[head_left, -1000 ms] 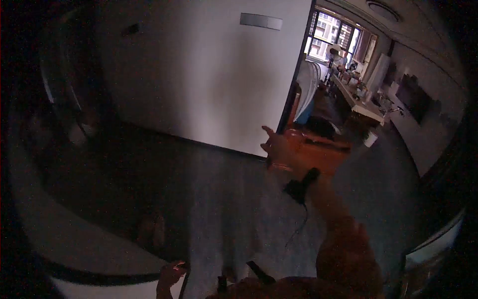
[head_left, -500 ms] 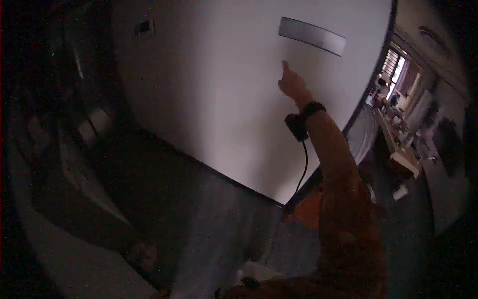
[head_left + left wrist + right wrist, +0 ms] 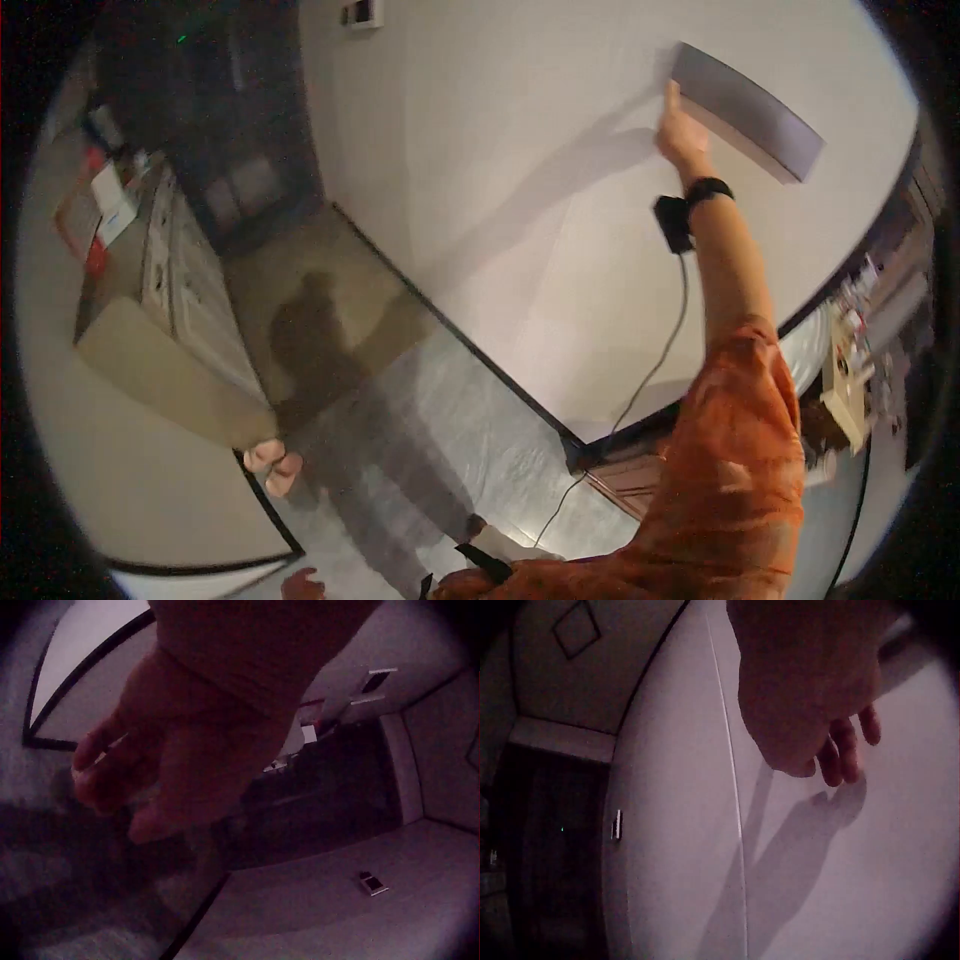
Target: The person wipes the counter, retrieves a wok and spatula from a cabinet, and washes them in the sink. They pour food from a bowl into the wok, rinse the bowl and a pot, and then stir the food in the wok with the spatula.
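Note:
A long grey switch-like panel (image 3: pixel 750 112) is fixed to the white wall. My right hand (image 3: pixel 685 142) reaches up to it with the index finger extended, the fingertip right at the panel's left end. In the right wrist view, the other fingers of the right hand (image 3: pixel 814 720) bend loosely close to the wall, above their shadow. My left hand (image 3: pixel 302 584) hangs low at the bottom edge of the head view. Seen from its own wrist, the left hand (image 3: pixel 176 757) has loosely curled fingers around nothing.
A black cable (image 3: pixel 655 375) trails from the right wrist camera to the floor. At left stands a cabinet (image 3: pixel 195 285) with a white box (image 3: pixel 115 205) on top; a pair of pinkish things (image 3: pixel 272 466) lies by a wall edge. Cluttered furniture (image 3: pixel 845 395) stands at right.
My right hand has risen from beside the doorway to the panel's left end. The dim wall and floor are now brightly lit. My view has turned left.

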The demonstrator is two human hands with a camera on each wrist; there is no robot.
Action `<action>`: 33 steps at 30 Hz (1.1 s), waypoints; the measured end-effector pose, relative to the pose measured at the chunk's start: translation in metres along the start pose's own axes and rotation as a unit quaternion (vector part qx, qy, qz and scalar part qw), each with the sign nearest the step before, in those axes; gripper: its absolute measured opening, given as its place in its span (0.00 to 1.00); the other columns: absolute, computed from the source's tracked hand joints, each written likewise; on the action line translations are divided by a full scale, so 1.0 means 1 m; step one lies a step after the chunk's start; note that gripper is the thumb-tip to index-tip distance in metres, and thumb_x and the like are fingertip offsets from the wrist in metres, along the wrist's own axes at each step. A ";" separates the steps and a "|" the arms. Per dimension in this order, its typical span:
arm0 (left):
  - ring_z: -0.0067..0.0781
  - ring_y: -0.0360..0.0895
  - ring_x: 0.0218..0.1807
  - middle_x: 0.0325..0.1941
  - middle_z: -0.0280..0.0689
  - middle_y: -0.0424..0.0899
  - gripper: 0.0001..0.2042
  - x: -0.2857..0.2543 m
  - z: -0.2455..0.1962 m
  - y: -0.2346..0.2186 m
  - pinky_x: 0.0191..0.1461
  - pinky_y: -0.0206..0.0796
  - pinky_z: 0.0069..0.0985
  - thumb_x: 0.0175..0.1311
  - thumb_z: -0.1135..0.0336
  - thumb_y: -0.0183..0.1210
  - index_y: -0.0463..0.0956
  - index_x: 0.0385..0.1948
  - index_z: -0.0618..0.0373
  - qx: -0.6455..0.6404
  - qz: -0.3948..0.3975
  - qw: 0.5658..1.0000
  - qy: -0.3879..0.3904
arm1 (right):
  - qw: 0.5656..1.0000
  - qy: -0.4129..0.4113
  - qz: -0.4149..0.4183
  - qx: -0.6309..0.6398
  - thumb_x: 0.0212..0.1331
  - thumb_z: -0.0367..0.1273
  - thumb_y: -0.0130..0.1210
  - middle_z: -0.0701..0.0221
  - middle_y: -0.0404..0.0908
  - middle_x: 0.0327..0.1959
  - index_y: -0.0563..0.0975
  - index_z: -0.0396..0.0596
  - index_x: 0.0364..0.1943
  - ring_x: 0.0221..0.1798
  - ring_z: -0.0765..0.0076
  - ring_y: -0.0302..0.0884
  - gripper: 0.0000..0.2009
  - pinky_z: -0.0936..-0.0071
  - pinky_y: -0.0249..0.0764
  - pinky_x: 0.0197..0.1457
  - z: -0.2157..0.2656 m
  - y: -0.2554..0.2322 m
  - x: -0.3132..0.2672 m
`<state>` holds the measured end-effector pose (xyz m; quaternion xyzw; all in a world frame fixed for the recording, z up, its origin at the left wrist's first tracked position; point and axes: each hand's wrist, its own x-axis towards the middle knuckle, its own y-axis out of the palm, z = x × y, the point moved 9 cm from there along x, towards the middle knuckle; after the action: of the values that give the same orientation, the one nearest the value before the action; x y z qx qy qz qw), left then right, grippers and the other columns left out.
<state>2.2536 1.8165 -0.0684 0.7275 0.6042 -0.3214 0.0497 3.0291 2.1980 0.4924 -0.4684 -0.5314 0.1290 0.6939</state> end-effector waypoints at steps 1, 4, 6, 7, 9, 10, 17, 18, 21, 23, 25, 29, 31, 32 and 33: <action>0.27 0.76 0.28 0.27 0.40 0.78 0.21 0.000 -0.012 0.005 0.35 0.69 0.26 0.47 0.62 0.59 0.73 0.46 0.55 0.127 -0.040 0.991 -0.015 | 0.993 -0.068 -0.096 -0.003 0.53 0.25 0.37 0.47 0.74 0.43 0.49 0.48 0.64 0.46 0.47 0.73 0.30 0.55 0.67 0.49 -0.006 0.014 0.007; 0.33 0.78 0.28 0.24 0.40 0.80 0.20 -0.030 -0.061 0.017 0.36 0.70 0.29 0.47 0.63 0.57 0.73 0.46 0.50 0.236 -0.094 0.965 -0.071 | 0.962 -0.199 0.003 0.187 0.57 0.30 0.42 0.64 0.72 0.23 0.54 0.42 0.62 0.20 0.69 0.66 0.27 0.72 0.67 0.22 -0.063 0.145 0.022; 0.41 0.78 0.38 0.34 0.43 0.81 0.22 -0.053 -0.047 0.026 0.44 0.69 0.34 0.48 0.58 0.57 0.72 0.48 0.48 0.160 -0.120 0.977 -0.067 | 0.897 -0.174 0.104 0.393 0.50 0.23 0.45 0.53 0.75 0.41 0.54 0.38 0.61 0.31 0.70 0.71 0.30 0.73 0.69 0.29 -0.035 0.134 -0.075; 0.42 0.77 0.41 0.38 0.42 0.80 0.22 -0.060 -0.021 0.033 0.48 0.67 0.35 0.48 0.58 0.57 0.72 0.48 0.49 0.134 -0.127 0.980 -0.072 | 0.851 -0.088 0.220 0.470 0.54 0.23 0.44 0.75 0.70 0.19 0.51 0.54 0.65 0.13 0.85 0.53 0.31 0.85 0.54 0.12 -0.030 0.182 -0.114; 0.44 0.74 0.46 0.42 0.41 0.79 0.21 -0.096 -0.011 0.033 0.50 0.64 0.37 0.47 0.59 0.57 0.73 0.47 0.47 0.115 -0.186 0.973 -0.076 | 0.715 -0.220 0.340 0.569 0.51 0.21 0.44 0.54 0.70 0.50 0.53 0.45 0.63 0.43 0.73 0.74 0.31 0.80 0.74 0.34 0.033 0.239 -0.207; 0.45 0.75 0.44 0.40 0.43 0.79 0.20 -0.107 0.006 0.010 0.49 0.65 0.38 0.45 0.60 0.57 0.75 0.46 0.47 0.129 -0.229 0.964 -0.043 | 0.641 -0.197 0.465 0.578 0.51 0.28 0.47 0.56 0.71 0.48 0.55 0.48 0.62 0.42 0.68 0.74 0.30 0.71 0.75 0.35 0.087 0.256 -0.280; 0.45 0.76 0.38 0.35 0.46 0.80 0.20 -0.302 0.148 -0.009 0.45 0.67 0.36 0.43 0.64 0.57 0.76 0.43 0.51 -0.069 -0.379 0.910 -0.151 | 0.590 -0.343 0.685 0.256 0.50 0.28 0.52 0.58 0.77 0.34 0.61 0.46 0.58 0.32 0.61 0.76 0.27 0.66 0.75 0.30 0.270 0.264 -0.667; 0.45 0.76 0.38 0.35 0.47 0.80 0.20 -0.326 0.172 -0.006 0.44 0.68 0.35 0.42 0.64 0.57 0.76 0.43 0.51 -0.113 -0.402 0.892 -0.175 | 0.615 -0.493 0.583 0.198 0.47 0.21 0.49 0.57 0.79 0.29 0.64 0.41 0.56 0.21 0.67 0.78 0.26 0.71 0.73 0.21 0.332 0.203 -0.705; 0.42 0.77 0.36 0.34 0.47 0.80 0.19 -0.412 0.242 0.020 0.41 0.69 0.33 0.43 0.65 0.58 0.76 0.42 0.52 -0.191 -0.456 0.836 -0.240 | 0.532 -0.545 0.585 0.278 0.46 0.23 0.49 0.60 0.80 0.29 0.67 0.40 0.53 0.21 0.67 0.77 0.24 0.72 0.74 0.24 0.434 0.052 -0.821; 0.37 0.77 0.31 0.29 0.44 0.80 0.19 -0.454 0.260 0.032 0.37 0.68 0.31 0.44 0.65 0.59 0.76 0.43 0.53 -0.216 -0.496 0.804 -0.247 | 0.516 -0.549 0.609 0.247 0.47 0.24 0.49 0.62 0.80 0.30 0.65 0.41 0.55 0.24 0.67 0.79 0.25 0.72 0.76 0.28 0.474 -0.018 -0.871; 0.31 0.76 0.26 0.24 0.40 0.80 0.19 -0.493 0.282 0.040 0.34 0.68 0.28 0.45 0.66 0.60 0.76 0.43 0.54 -0.238 -0.534 0.770 -0.254 | 0.467 -0.595 0.592 0.279 0.46 0.27 0.51 0.62 0.79 0.23 0.70 0.40 0.50 0.23 0.67 0.79 0.21 0.71 0.76 0.29 0.515 -0.053 -0.927; 0.33 0.77 0.30 0.27 0.41 0.80 0.19 -0.517 0.310 0.058 0.36 0.69 0.28 0.46 0.63 0.59 0.76 0.44 0.51 -0.279 -0.556 0.727 -0.289 | 0.374 -0.674 0.589 0.242 0.48 0.26 0.50 0.63 0.78 0.24 0.69 0.36 0.49 0.21 0.72 0.76 0.20 0.74 0.73 0.24 0.554 -0.120 -1.017; 0.37 0.77 0.31 0.28 0.43 0.80 0.19 -0.525 0.320 0.068 0.37 0.69 0.30 0.45 0.62 0.59 0.76 0.43 0.49 -0.338 -0.564 0.690 -0.301 | 0.344 -0.741 0.544 0.192 0.49 0.27 0.50 0.64 0.78 0.24 0.69 0.35 0.48 0.21 0.72 0.76 0.19 0.75 0.73 0.25 0.569 -0.147 -1.052; 0.36 0.77 0.31 0.28 0.43 0.80 0.19 -0.514 0.331 0.072 0.37 0.69 0.30 0.45 0.61 0.59 0.76 0.44 0.49 -0.360 -0.556 0.689 -0.296 | 0.327 -0.751 0.541 0.190 0.49 0.27 0.50 0.64 0.78 0.24 0.69 0.35 0.48 0.21 0.72 0.76 0.19 0.75 0.73 0.25 0.583 -0.143 -1.070; 0.35 0.77 0.31 0.28 0.42 0.80 0.20 -0.506 0.341 0.071 0.37 0.69 0.29 0.45 0.60 0.59 0.76 0.44 0.48 -0.379 -0.548 0.688 -0.288 | 0.329 -0.745 0.549 0.188 0.47 0.29 0.52 0.64 0.79 0.22 0.72 0.37 0.45 0.21 0.70 0.77 0.18 0.74 0.74 0.26 0.599 -0.133 -1.084</action>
<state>2.1471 1.2125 -0.0924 0.0578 0.9216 -0.2289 0.3081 2.0369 1.7017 -0.0737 -0.2191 -0.4105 0.8723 -0.1505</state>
